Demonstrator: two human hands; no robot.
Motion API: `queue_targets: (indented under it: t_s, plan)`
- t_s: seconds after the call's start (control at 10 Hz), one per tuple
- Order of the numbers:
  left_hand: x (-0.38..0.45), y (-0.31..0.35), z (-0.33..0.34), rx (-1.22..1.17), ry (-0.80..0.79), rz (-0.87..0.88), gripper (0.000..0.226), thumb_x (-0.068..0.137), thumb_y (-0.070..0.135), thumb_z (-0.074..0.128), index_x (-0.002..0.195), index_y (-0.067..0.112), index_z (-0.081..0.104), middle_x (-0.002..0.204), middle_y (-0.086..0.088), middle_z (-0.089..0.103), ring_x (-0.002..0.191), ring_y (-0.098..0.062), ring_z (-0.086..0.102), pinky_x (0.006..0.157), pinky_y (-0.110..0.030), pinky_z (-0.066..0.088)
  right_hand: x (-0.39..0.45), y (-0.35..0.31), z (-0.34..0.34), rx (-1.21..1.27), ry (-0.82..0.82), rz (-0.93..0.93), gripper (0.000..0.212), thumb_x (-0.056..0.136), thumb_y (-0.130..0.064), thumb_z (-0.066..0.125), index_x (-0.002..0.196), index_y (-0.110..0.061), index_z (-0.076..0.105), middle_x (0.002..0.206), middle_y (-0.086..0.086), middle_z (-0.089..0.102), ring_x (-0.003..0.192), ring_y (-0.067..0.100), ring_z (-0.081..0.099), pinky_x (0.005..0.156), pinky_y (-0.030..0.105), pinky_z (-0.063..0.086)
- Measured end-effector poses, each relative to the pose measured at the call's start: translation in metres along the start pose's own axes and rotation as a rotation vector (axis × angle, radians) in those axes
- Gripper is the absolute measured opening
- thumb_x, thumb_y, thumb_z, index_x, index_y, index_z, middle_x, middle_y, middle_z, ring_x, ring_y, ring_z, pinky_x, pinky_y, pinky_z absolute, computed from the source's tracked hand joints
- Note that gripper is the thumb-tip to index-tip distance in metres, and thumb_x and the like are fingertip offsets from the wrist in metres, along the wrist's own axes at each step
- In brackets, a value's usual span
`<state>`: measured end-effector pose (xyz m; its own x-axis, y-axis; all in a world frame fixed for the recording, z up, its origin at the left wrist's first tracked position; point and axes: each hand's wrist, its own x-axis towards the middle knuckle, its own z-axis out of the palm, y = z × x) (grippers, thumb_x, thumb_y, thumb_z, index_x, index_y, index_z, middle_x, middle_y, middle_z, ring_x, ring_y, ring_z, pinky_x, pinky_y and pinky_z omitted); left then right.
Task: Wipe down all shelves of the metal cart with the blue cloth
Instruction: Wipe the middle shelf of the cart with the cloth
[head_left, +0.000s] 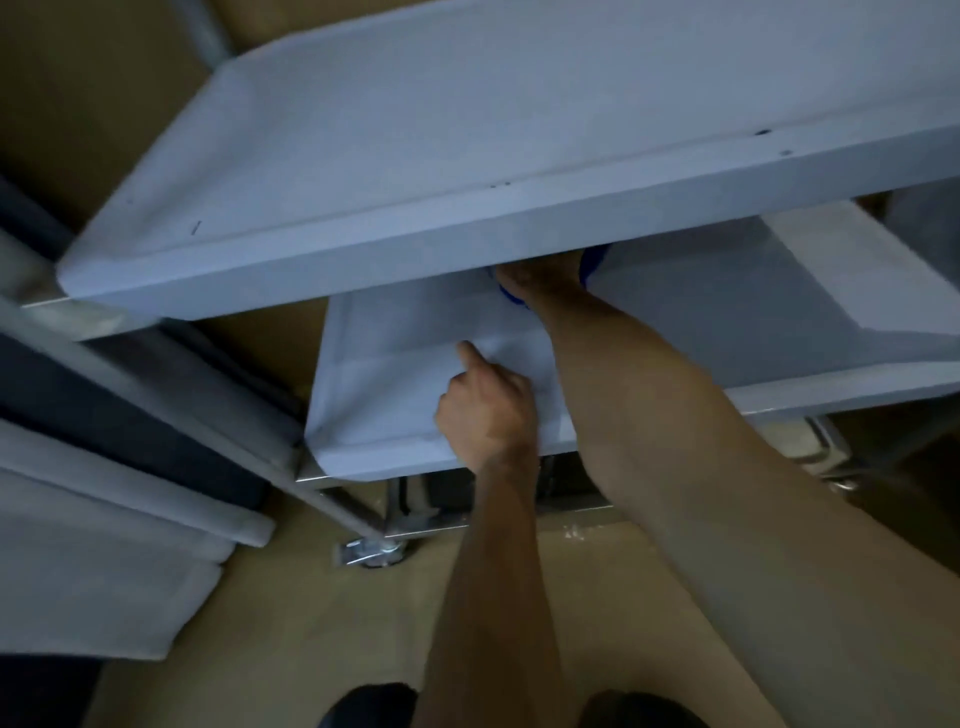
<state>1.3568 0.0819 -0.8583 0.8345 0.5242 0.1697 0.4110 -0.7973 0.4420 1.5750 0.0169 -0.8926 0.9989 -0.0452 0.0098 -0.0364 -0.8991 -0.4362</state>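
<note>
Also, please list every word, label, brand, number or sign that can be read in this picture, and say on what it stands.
None can be read.
The top shelf carries only a few small dark specks, no letters.
The lower shelf, where the right hand holds the blue cloth and the left hand rests, shows no print.
The caster bears no legible mark; the picture is dim and blurred.

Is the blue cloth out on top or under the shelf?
Under. The blue cloth peeks from beneath the top shelf, on the middle shelf.
</note>
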Motion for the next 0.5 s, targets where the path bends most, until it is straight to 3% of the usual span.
queue_targets:
  t_s: [0.1,0.2,0.3,0.4,0.5]
  plan:
    - [0.003,0.001,-0.002,0.034,-0.071,0.007,0.021,0.099,0.018,0.037,0.117,0.009,0.043,0.083,-0.011,0.053,0.074,-0.029,0.045,0.068,-0.034,0.033,-0.012,-0.049,0.019,0.101,-0.089,-0.109,0.073,0.091,-0.055,0.043,0.151,-0.014,0.037,0.156,0.014,0.035,0.145,0.038,0.028,0.119,0.049,0.02]
    - [0.003,-0.002,-0.003,0.018,-0.028,0.023,0.017,0.097,0.018,0.037,0.112,0.013,0.043,0.075,-0.003,0.048,0.066,-0.023,0.047,0.064,-0.032,0.036,-0.058,-0.072,-0.02,0.148,-0.117,-0.319,0.055,0.098,-0.035,0.053,0.146,-0.009,0.045,0.15,0.013,0.045,0.142,0.033,0.035,0.116,0.037,0.022]
    - [-0.004,-0.003,-0.001,-0.119,0.029,0.028,0.02,0.087,0.023,0.039,0.105,0.017,0.046,0.067,-0.003,0.059,0.058,-0.025,0.057,0.062,-0.035,0.051,-0.083,-0.055,-0.036,0.072,-0.149,-0.355,0.047,0.093,-0.041,0.055,0.133,-0.017,0.054,0.138,0.009,0.055,0.131,0.033,0.047,0.107,0.042,0.038]
    - [-0.009,-0.002,-0.011,-0.133,0.017,0.057,0.021,0.088,0.026,0.043,0.105,0.014,0.049,0.074,-0.01,0.064,0.067,-0.033,0.062,0.065,-0.036,0.05,-0.119,-0.024,-0.042,-0.021,-0.143,-0.258,0.043,0.091,-0.047,0.051,0.125,-0.022,0.056,0.13,0.01,0.058,0.122,0.032,0.051,0.102,0.043,0.039]
    - [-0.011,-0.014,-0.031,-0.127,0.055,0.07,0.018,0.094,0.025,0.047,0.102,0.011,0.055,0.074,-0.015,0.06,0.071,-0.036,0.061,0.062,-0.034,0.039,-0.151,-0.01,-0.05,-0.102,-0.155,-0.225,0.048,0.097,-0.05,0.039,0.139,-0.027,0.044,0.145,0.012,0.045,0.136,0.031,0.036,0.111,0.049,0.026]
